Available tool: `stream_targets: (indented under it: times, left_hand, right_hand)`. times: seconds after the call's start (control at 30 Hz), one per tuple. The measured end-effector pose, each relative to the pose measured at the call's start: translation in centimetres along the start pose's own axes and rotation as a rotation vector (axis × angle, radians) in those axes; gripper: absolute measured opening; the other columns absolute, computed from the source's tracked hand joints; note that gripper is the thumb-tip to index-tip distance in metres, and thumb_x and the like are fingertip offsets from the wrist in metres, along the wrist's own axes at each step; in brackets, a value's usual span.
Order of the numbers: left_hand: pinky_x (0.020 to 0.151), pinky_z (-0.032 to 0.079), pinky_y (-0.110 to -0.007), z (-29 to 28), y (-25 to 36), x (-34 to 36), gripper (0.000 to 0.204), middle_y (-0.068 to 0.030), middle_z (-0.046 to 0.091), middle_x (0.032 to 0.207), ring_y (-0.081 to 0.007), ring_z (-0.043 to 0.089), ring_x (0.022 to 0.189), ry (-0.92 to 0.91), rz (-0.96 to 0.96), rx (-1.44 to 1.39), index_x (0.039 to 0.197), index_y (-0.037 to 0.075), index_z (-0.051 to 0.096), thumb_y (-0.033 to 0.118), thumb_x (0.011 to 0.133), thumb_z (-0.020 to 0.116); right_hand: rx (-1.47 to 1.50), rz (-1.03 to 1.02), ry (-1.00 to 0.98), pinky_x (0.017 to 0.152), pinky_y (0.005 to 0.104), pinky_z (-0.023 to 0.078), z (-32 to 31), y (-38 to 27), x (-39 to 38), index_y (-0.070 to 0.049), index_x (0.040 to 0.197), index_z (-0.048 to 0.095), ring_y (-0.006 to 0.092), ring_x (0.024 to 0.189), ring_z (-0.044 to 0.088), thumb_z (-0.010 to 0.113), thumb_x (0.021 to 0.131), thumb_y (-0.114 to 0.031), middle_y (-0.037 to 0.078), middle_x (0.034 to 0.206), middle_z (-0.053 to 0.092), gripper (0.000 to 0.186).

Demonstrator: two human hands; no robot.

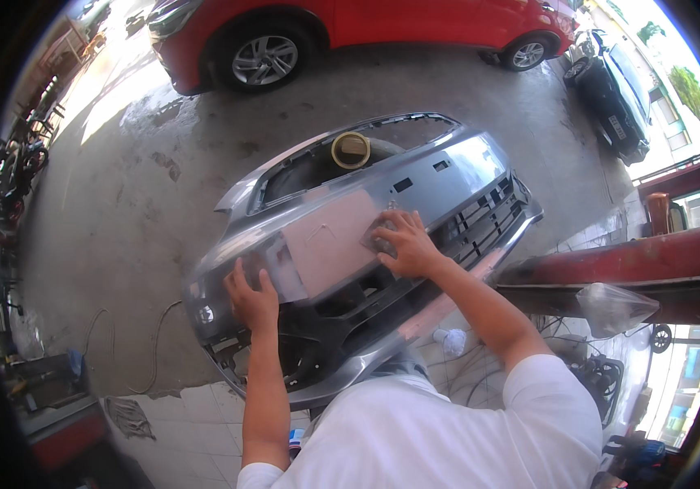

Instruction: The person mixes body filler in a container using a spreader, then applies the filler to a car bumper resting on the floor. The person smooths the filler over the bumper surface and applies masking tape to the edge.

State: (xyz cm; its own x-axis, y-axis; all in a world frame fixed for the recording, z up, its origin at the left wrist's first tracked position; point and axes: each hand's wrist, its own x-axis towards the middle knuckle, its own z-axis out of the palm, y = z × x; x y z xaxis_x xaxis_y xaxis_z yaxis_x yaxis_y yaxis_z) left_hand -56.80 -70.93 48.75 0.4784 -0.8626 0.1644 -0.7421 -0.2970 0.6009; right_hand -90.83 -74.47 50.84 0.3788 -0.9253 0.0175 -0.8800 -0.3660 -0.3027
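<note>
Has a grey car bumper (431, 187) directly beneath both hands, laid aslant in front of the white shirt (448, 440), with the right end reaching farther out than the left. Shows a pale pink patch (330, 240) on that bumper between the two hands, bordered by a smaller whitish patch (289, 281) just beside the left one. Bends the slightly parted fingers of the right hand (403, 244) over a small dark grey pad (373, 236) at the pink patch's right edge, with the thumb on the nearer side. Curves the left hand (252, 297) over the bumper's left part, with thumb and fingers apart; cannot make out for certain any object under that palm. Has a dark slatted grille (488, 213) to the right of the right hand, and a long opening beyond both hands, with a yellow-rimmed ring (351, 151) showing there, farther out than the right hand. Has a crumpled whitish bundle (450, 342) below the right hand, near that forearm. Shows a red beam (643, 261) well to the right of the right hand, with a clear plastic bag (617, 310) against it, a thin hose (156, 350) on the floor (146, 220) left of the left hand, and, far beyond both hands, a red car (415, 20) and, more to the right, a dark car (611, 98).
</note>
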Motion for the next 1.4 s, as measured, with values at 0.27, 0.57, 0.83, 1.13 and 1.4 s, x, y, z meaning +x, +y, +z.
stream_targets:
  times: [0.27, 0.57, 0.83, 1.13, 1.4]
  left_hand:
    - [0.100, 0.049, -0.048, 0.4, -0.7, -0.1, 0.028, -0.0128, 0.066, 0.121, -0.0374, 0.061, 0.116, 0.102, 0.176, 0.086, 0.117, 0.006, 0.074, 0.015, 0.091, 0.077]
    - [0.101, 0.048, -0.046, -3.9, -0.8, -1.2, 0.024, -0.0138, 0.066, 0.119, -0.0350, 0.061, 0.114, 0.201, 0.123, -0.056, 0.114, 0.002, 0.072, 0.011, 0.093, 0.075]
    - [0.106, 0.048, -0.049, -7.7, 6.4, 1.5, 0.063, -0.0214, 0.060, 0.138, -0.0381, 0.058, 0.127, -0.040, 0.581, -0.467, 0.142, 0.005, 0.061, 0.042, 0.094, 0.080]
    - [0.111, 0.050, -0.051, -11.4, 11.0, -0.9, 0.100, -0.0232, 0.048, 0.152, -0.0397, 0.052, 0.140, -0.287, 0.728, -0.790, 0.159, 0.008, 0.037, 0.047, 0.083, 0.090]
    - [0.099, 0.054, -0.039, -12.7, 9.8, -10.3, 0.082, -0.0197, 0.056, 0.139, -0.0305, 0.061, 0.128, -0.657, 0.451, -1.255, 0.156, 0.007, 0.041, 0.036, 0.092, 0.083]
  right_hand:
    - [0.157, 0.566, 0.144, 0.102, 0.0530, 0.041, -0.5, 8.3, 19.1, -0.014, 0.116, 0.070, 0.0332, 0.119, 0.067, 0.079, 0.088, -0.047, 0.009, 0.111, 0.077, 0.043]
    - [0.160, 0.635, 0.148, 0.100, 0.0494, 0.045, 1.4, 9.1, 24.5, -0.014, 0.120, 0.065, 0.0337, 0.116, 0.072, 0.075, 0.084, -0.031, 0.014, 0.116, 0.078, 0.041]
    - [1.654, 0.434, -0.179, 0.055, 0.0265, 0.034, -7.7, -4.5, 15.6, -0.012, 0.106, 0.063, 0.0069, 0.059, 0.049, 0.066, 0.098, -0.022, 0.000, 0.077, 0.059, 0.013]
    - [1.814, 0.469, -0.295, 0.063, 0.0239, 0.040, -11.8, -16.9, -1.5, -0.006, 0.116, 0.067, 0.0076, 0.066, 0.054, 0.061, 0.104, -0.022, 0.002, 0.084, 0.062, 0.021]
    - [0.849, 0.002, 0.324, 0.095, 0.0405, 0.049, -10.8, -21.3, -14.7, -0.005, 0.116, 0.070, 0.0260, 0.106, 0.065, 0.080, 0.090, -0.006, 0.011, 0.118, 0.063, 0.028]
